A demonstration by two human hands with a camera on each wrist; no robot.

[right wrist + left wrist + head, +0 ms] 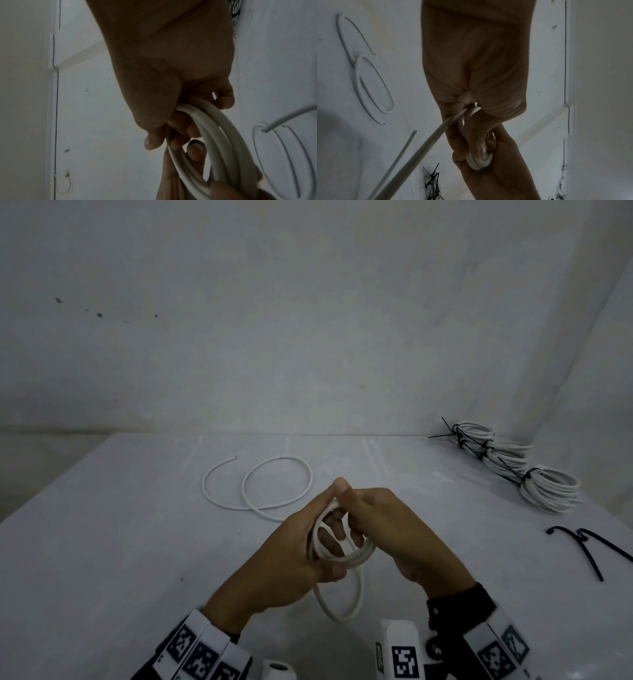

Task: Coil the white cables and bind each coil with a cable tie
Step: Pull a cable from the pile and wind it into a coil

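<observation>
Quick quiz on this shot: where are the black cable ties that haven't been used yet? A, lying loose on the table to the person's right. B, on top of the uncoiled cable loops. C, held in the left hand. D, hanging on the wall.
A: the loose cable ties lie on the table at right, near the bound coils; both hands hold only white cable.

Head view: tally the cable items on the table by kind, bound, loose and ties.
Bound white coils: 3
White cable part-coiled in both hands: 1
Loose black cable ties: 2
Total: 6
</observation>
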